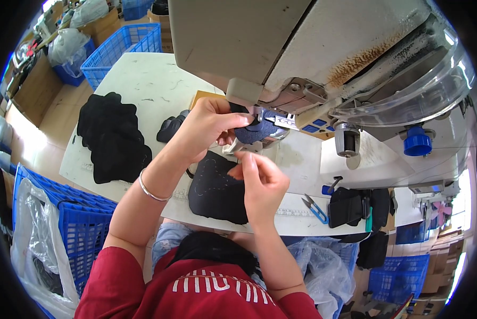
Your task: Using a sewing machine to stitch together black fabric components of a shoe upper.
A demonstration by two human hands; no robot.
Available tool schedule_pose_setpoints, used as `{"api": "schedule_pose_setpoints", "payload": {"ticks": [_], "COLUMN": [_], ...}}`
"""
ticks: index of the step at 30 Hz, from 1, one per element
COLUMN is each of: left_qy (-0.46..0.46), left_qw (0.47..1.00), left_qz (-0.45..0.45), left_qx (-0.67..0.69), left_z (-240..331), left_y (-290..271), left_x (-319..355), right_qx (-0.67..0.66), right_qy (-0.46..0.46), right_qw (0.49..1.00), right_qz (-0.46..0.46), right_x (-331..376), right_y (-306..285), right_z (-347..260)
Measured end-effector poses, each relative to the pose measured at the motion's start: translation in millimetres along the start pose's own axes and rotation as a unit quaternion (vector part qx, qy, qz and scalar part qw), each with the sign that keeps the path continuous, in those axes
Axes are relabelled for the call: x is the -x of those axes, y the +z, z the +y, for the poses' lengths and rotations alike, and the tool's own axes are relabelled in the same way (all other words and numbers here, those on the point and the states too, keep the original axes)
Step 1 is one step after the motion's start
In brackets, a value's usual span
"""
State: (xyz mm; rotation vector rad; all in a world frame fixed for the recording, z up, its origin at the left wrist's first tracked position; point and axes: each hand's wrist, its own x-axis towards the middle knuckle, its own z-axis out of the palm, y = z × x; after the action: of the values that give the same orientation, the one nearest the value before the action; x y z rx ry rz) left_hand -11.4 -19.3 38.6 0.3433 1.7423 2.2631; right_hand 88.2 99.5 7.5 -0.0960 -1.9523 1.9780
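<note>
My left hand [206,127] is closed on a dark blue fabric piece [252,133], pinching it at the needle area of the industrial sewing machine [302,48], right under the machine head. My right hand [259,178] sits just below, fingers pinched together near the piece's lower edge; I cannot tell whether they grip a thread or the fabric itself. A larger black cut panel with a dotted stitch line [217,186] lies on the white worktable [142,85] beneath both hands.

Observed nearby: a stack of black cut pieces [113,138] to my left, blue thread snips [315,208] to my right, blue plastic crates [124,48] around the table.

Risk noted: my left fingertips are very close to the presser foot, so they could be caught if the machine runs. The small piece is held at one edge only; it may twist and the seam wander. The panel below could snag and drag.
</note>
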Motion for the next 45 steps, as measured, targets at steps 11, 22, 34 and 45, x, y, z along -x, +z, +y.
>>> {"api": "schedule_pose_setpoints", "payload": {"ticks": [11,22,34,45], "left_qy": [-0.017,0.006,0.053,0.162], "left_qw": [0.999,0.997,0.990,0.955], "left_qz": [0.004,0.033,0.090,0.228], "left_qx": [0.046,0.075,0.099,0.097], "left_z": [4,-6,-22,-28], "left_y": [5,8,27,60], "left_x": [-2,-2,19,25], "right_qx": [0.097,0.165,0.199,0.308], "right_qy": [0.011,-0.007,-0.025,-0.243], "right_qw": [0.991,0.960,0.955,0.911], "right_qz": [0.097,0.227,0.218,0.127], "right_x": [53,58,58,27], "right_y": [-69,-126,-124,-84], "right_z": [32,83,84,32]}}
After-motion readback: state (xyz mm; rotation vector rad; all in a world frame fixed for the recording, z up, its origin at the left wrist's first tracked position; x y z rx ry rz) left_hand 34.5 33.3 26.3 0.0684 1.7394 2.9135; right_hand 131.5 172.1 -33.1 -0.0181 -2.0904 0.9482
